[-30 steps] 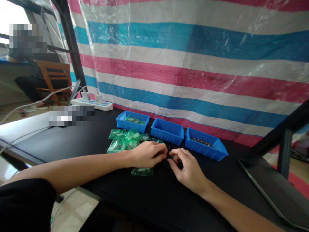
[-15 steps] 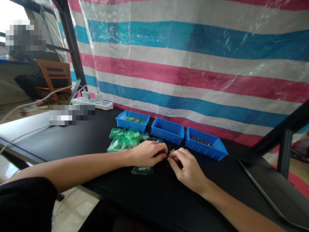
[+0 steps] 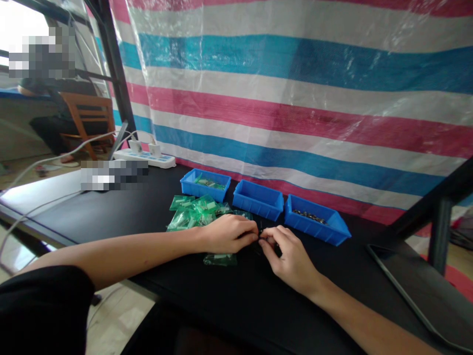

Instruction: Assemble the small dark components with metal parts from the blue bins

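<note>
My left hand (image 3: 226,233) and my right hand (image 3: 288,256) meet over the black table (image 3: 111,212), fingertips pinched together on a small dark part (image 3: 260,238) between them. What the part is stays too small to tell. A pile of small green plastic bags (image 3: 192,216) lies just behind my left wrist, and one more green bag (image 3: 220,259) lies under it. Three blue bins stand behind the hands: the left bin (image 3: 205,184) holds green bags, the middle bin (image 3: 257,199) looks empty, the right bin (image 3: 317,225) holds small dark parts.
A striped tarp (image 3: 295,98) hangs right behind the bins. A white power strip (image 3: 145,157) with plugs and cables lies at the back left. A dark flat tablet (image 3: 417,291) lies at the right edge. A person sits on a wooden chair (image 3: 88,118) far left.
Both hands stay together on the small part; the fingers shift only slightly. The view has drifted a little to the left.
</note>
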The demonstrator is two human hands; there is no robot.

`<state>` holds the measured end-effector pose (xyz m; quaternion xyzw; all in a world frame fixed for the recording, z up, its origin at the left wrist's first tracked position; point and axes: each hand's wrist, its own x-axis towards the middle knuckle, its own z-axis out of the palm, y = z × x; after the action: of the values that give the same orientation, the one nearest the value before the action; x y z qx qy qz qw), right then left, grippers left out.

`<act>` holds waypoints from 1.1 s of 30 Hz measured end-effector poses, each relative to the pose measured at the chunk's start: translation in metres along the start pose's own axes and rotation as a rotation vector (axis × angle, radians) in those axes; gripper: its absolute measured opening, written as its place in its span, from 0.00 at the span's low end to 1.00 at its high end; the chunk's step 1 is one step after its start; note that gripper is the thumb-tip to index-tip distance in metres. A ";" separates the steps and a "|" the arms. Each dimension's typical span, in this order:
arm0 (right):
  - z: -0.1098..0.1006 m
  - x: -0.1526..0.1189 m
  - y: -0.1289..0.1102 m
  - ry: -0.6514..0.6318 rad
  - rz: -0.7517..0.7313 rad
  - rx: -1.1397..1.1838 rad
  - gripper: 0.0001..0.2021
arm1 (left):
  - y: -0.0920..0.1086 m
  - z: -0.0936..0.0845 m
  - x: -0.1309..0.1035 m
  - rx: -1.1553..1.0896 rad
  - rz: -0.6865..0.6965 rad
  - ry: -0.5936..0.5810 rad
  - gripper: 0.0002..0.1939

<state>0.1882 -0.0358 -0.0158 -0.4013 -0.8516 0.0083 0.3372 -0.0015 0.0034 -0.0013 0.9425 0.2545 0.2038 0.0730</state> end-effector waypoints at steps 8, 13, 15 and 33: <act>0.001 0.000 0.001 0.001 0.013 0.000 0.07 | 0.000 0.000 0.000 -0.049 -0.054 0.024 0.04; 0.001 -0.001 0.001 0.012 0.031 0.002 0.04 | -0.001 0.001 0.000 -0.033 -0.041 0.018 0.05; 0.001 -0.001 0.001 0.017 0.027 0.002 0.06 | 0.000 0.001 0.000 -0.030 -0.044 0.015 0.06; 0.001 0.000 0.001 0.015 0.024 -0.008 0.05 | -0.001 0.001 -0.001 -0.011 -0.034 0.001 0.06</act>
<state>0.1884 -0.0347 -0.0174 -0.4131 -0.8441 0.0058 0.3418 -0.0023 0.0037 -0.0028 0.9375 0.2693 0.2046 0.0815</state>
